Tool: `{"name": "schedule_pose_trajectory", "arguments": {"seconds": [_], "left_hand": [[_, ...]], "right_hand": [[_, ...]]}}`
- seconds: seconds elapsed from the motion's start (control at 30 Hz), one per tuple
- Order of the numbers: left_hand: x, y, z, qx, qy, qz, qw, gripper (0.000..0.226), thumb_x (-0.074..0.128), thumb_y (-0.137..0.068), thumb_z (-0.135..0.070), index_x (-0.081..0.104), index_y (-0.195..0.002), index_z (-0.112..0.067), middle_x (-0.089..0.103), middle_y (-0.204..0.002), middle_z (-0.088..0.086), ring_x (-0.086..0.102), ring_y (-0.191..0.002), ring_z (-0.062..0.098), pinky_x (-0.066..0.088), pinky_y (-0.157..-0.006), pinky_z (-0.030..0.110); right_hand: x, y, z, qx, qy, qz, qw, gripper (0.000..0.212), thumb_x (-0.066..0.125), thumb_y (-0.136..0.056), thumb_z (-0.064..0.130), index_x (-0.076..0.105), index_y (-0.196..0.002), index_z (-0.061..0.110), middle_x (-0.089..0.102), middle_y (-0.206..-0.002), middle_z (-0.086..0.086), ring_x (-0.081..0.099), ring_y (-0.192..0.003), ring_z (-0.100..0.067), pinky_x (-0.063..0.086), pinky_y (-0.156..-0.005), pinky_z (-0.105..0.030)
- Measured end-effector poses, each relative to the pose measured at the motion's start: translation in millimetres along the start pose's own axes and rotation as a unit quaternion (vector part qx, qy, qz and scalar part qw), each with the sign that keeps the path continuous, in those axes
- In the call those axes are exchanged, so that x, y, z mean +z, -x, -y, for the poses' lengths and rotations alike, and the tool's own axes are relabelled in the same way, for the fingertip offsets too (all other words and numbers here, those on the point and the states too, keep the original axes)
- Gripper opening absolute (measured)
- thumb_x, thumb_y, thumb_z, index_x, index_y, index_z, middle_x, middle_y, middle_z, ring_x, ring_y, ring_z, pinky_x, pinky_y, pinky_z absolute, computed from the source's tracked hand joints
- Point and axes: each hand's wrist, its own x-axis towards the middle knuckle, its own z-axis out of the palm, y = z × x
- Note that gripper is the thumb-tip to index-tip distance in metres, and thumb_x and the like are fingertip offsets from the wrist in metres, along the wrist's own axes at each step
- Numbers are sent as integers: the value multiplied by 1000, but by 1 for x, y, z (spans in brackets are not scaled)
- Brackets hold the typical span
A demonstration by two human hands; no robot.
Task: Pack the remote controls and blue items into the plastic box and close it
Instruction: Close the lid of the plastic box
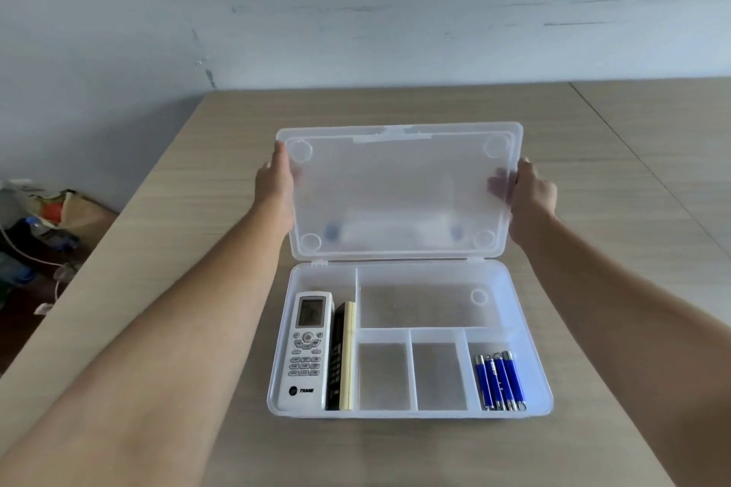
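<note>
Clear hinged lid (399, 190) upright at frame centre, left hand (277, 186) and right hand (530, 194) gripping its side edges; pale woodgrain table (197, 210), scuffed wall (356, 12).

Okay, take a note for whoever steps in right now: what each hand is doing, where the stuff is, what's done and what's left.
Left hand: grips the lid's left edge.
Right hand: grips its right edge; lid stands raised on the rear hinge.
Plastic box, on the table: white remote flat in the long left compartment, black and yellow remote on edge beside it. Blue items in the front right compartment. Other compartments are empty.
Done: packing.
Left: swing the lid down and press it shut.
</note>
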Motion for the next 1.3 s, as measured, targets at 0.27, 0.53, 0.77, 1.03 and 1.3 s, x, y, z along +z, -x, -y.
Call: {"name": "schedule_pose_trajectory", "arguments": {"seconds": [0.27, 0.53, 0.77, 1.03, 1.3], "left_hand": [[-46, 90, -2, 2, 132, 77, 988, 31, 38, -96, -35, 52, -72, -20, 66, -59, -6, 58, -61, 7, 44, -60, 18], [-97, 146, 75, -81, 45, 88, 992, 38, 43, -96, 1, 52, -133, 1, 64, -113, 9, 57, -88, 11, 43, -75, 15], [-102, 171, 123, -10, -311, 93, 946, 61, 57, -88, -10, 40, -146, -12, 47, -147, 9, 51, -129, 25, 42, -94, 27], [-62, 200, 141, 181, -620, 177, 742, 71, 41, -96, -46, 16, -154, -13, 4, -165, 4, 1, -153, 19, 8, -122, 40], [-57, 197, 176, 196, -660, 183, 702, 76, 19, -95, -62, -10, -154, -25, -19, -163, -5, -16, -151, 17, -5, -123, 45]], "right_hand": [[-52, 64, 15, 5, -135, 76, 988, 19, 50, -85, 27, 56, -71, 15, 59, -63, 0, 52, -63, -17, 44, -70, -26], [-122, 123, -41, 95, -112, 178, 973, 37, 44, -94, 25, 54, -125, 7, 61, -118, -6, 58, -84, -14, 46, -77, -25], [-144, 146, -82, -3, 287, 145, 947, 44, 59, -88, 28, 56, -128, 11, 64, -118, -9, 60, -105, -28, 46, -92, -37], [-118, 175, -107, -227, 578, 158, 767, 65, 49, -92, 39, 27, -149, 18, 11, -162, -2, 7, -150, -16, 16, -119, -40], [-115, 188, -154, -275, 660, 210, 666, 69, 16, -95, 57, -4, -153, 24, -9, -162, 3, -11, -149, -12, -6, -122, -40]]}}
